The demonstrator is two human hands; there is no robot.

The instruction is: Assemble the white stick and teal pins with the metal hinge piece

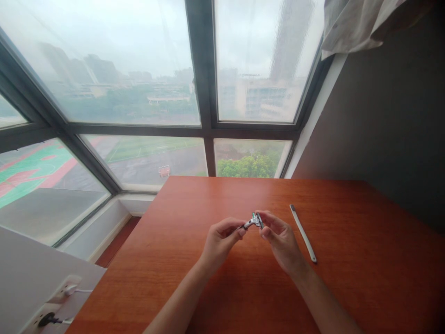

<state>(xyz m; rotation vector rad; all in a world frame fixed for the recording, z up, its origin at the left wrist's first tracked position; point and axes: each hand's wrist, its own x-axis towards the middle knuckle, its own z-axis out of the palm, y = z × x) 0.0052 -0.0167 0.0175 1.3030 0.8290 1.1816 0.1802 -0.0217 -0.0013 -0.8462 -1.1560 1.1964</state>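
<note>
Both hands meet above the middle of a reddish wooden table (365, 260). A small silver metal piece (253, 221) is pinched between them. My left hand (220, 241) grips its left end with curled fingers. My right hand (280, 239) pinches its right end between thumb and fingertips. What the metal piece is stays too small to make out. A long thin white strip (303, 233) lies flat on the table just right of my right hand, apart from it.
Large windows (139, 69) run behind the table's far edge, with a sill below at the left. A grey wall (382, 116) borders the right side. At lower left a white power strip (52, 301) holds plugs. Cloth (358, 23) hangs at top right.
</note>
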